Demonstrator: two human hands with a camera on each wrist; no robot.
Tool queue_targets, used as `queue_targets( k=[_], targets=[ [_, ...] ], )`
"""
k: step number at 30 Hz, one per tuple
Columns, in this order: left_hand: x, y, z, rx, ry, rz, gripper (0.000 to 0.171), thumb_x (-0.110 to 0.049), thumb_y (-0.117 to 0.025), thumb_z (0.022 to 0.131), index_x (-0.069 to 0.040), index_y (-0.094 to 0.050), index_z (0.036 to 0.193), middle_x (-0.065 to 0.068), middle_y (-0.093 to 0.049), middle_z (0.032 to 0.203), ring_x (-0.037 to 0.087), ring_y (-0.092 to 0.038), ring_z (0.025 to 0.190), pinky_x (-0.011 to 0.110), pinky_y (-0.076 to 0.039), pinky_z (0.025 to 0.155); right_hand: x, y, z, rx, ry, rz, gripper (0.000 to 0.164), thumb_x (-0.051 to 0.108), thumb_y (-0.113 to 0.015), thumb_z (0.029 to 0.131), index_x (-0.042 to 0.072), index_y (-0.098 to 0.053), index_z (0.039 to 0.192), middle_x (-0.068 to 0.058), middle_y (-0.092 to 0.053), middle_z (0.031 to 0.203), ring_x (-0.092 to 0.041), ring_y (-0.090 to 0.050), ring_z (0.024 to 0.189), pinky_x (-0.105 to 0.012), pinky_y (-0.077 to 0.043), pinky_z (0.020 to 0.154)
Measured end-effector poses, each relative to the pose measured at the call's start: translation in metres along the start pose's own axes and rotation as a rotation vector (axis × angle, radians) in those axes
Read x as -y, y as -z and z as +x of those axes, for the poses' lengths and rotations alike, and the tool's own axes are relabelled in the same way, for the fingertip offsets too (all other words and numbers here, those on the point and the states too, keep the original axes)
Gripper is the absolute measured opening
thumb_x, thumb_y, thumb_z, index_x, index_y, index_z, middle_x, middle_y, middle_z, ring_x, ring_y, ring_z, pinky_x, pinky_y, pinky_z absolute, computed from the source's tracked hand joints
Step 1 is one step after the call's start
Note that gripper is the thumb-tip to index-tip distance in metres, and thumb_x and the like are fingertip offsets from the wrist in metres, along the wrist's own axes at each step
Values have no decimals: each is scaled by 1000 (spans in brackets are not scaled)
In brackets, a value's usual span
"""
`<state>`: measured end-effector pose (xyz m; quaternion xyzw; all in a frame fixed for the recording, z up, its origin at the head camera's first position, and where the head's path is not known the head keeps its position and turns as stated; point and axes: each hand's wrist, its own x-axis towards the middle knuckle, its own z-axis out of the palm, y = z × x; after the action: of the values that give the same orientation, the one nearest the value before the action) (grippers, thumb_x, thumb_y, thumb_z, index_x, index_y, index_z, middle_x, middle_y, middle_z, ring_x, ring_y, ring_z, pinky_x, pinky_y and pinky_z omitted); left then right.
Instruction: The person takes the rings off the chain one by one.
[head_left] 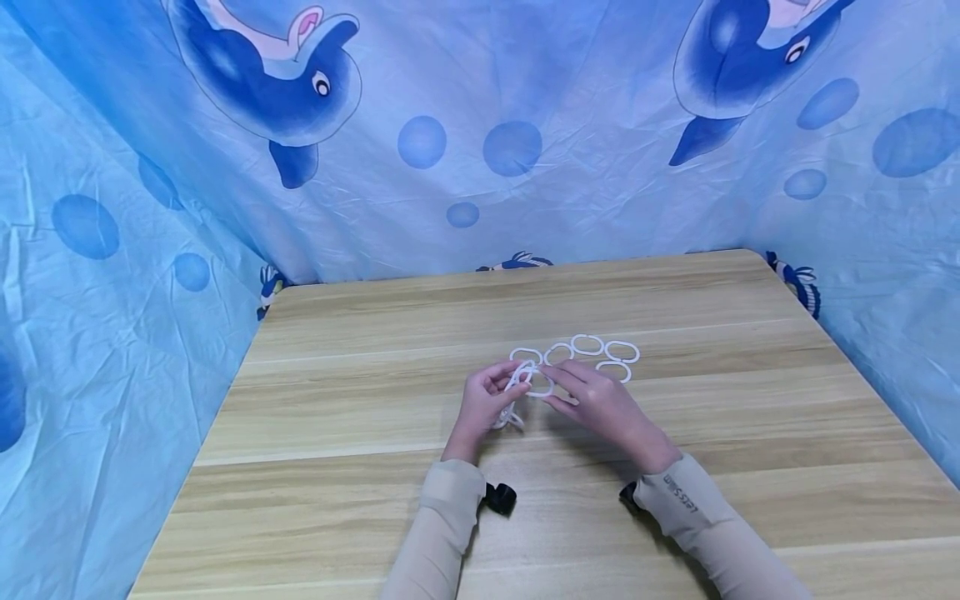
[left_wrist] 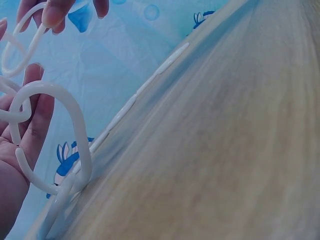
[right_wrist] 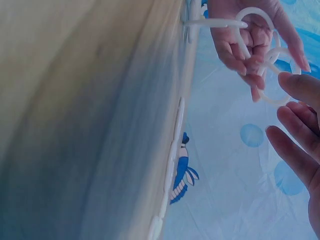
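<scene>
My left hand point(head_left: 482, 404) holds a short chain of white plastic C-shaped rings, which look like shower curtain rings. In the left wrist view one chain ring point(left_wrist: 81, 125) hangs beside the palm with a narrow gap in its side, and other links hang lower near the tabletop. My right hand point(head_left: 603, 407) pinches another white ring point(right_wrist: 272, 101) between thumb and fingers, at the upper end of the chain. Both hands are close together over the table, fingertips almost meeting. Fingers partly hide where this ring meets the chain.
Several loose white rings point(head_left: 587, 336) lie flat on the wooden table point(head_left: 337, 375) just beyond the hands. A blue dolphin-print curtain point(head_left: 600, 208) hangs behind the table's back edge and along the sides. Each wrist wears a small black device point(head_left: 501, 498) at the sleeve.
</scene>
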<state>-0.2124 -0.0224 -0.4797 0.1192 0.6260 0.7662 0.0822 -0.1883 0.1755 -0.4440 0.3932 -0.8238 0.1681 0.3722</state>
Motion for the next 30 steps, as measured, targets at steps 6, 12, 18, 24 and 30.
queue_targets(
  k=[6, 12, 18, 24, 30],
  targets=[
    [1, 1, 1, 20, 8, -9, 47, 4, -71, 81, 20, -53, 121, 34, -66, 108, 5, -69, 83, 20, -60, 74, -1, 3, 1, 14, 35, -6, 50, 18, -84, 66, 0, -69, 109, -11, -71, 91, -22, -70, 80, -29, -61, 73],
    [0, 1, 0, 23, 12, 8, 41, 8, -65, 82, 19, -54, 121, 32, -67, 105, 6, -69, 73, 22, -60, 73, -1, 5, 2, 31, 54, -14, 50, 18, -84, 66, -1, -69, 110, -11, -71, 92, -22, -70, 79, -29, -61, 71],
    [1, 2, -1, 14, 34, 28, 40, 5, -65, 83, 15, -57, 120, 28, -69, 104, 11, -69, 69, 26, -61, 73, -1, 6, 2, 49, 75, -27, 50, 16, -85, 67, -1, -68, 111, -10, -71, 91, -21, -70, 78, -28, -61, 69],
    [1, 3, -2, 19, 31, 49, 40, 2, -66, 83, 14, -57, 121, 29, -68, 106, 9, -68, 67, 22, -59, 69, -1, 7, 2, 54, 93, -49, 50, 16, -84, 68, -1, -68, 112, -10, -70, 91, -21, -69, 77, -27, -61, 68],
    [1, 3, -1, 17, 40, 51, 39, 2, -66, 83, 13, -58, 120, 26, -70, 104, 10, -68, 67, 20, -58, 68, -2, 8, 2, 65, 106, -59, 49, 16, -84, 67, 0, -68, 110, -9, -69, 91, -20, -69, 77, -28, -61, 66]
  ],
)
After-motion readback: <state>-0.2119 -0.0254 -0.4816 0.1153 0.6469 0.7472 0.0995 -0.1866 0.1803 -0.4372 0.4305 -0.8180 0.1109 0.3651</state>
